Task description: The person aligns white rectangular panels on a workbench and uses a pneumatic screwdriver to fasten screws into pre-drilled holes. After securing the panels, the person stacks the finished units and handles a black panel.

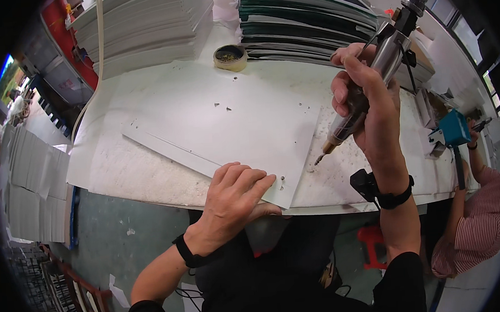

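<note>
In my right hand [369,91] is a grey electric-looking screwdriver [386,59], fingers wrapped round its body. Its bit points down and to the left, above the table and just off the right edge of a flat white panel [243,136]. My left hand [238,197] grips the panel's near edge, fingers lying on top and thumb along the edge. Close to those fingertips, a small screw [283,178] stands at the panel's near corner. Further loose screws [228,108] lie in the panel's middle. A tape roll [230,57] holding small fasteners sits beyond the panel.
Tall stacks of white panels [145,31] and dark-edged sheets [307,21] line the back of the white table [154,176]. A pale hose [101,56] hangs at the left. On the right, a person in a striped shirt [480,222] works beside a teal tool [453,128]. A red stool [372,244] stands below.
</note>
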The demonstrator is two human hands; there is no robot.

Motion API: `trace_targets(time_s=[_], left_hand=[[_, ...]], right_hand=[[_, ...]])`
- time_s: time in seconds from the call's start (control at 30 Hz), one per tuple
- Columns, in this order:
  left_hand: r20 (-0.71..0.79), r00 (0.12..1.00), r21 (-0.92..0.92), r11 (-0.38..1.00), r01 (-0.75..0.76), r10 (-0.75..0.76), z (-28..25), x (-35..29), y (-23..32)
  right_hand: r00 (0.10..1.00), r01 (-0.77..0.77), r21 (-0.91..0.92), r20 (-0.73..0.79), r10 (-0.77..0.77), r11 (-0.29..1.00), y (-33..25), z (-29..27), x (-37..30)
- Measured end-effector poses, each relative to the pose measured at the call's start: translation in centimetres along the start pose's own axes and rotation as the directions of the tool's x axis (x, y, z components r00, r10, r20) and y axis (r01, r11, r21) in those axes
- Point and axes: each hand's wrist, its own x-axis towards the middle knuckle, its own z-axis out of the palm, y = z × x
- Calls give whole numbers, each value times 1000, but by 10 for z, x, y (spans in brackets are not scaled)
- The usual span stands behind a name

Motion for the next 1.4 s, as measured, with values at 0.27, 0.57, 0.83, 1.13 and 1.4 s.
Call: trace_targets(time_s=[0.27, 0.57, 0.83, 1.13, 1.4], left_hand=[[175, 970, -207, 957, 204, -169, 0, 34, -4], [167, 965, -220, 947, 234, -200, 5, 40, 0], [167, 961, -205, 946, 253, -221, 6, 41, 2], [115, 970, -215, 948, 234, -213, 9, 39, 2], [99, 974, -227, 949, 219, -202, 11, 37, -1]], right_hand=[[997, -20, 186, -64, 32, 982, 15, 6, -11], [995, 11, 277, -94, 15, 961, 19, 14, -22], [998, 14, 289, -64, 5, 957, 26, 16, -25], [1000, 8, 142, 11, -10, 990, 26, 17, -27], [995, 27, 172, 93, -44, 985, 24, 25, -31]])
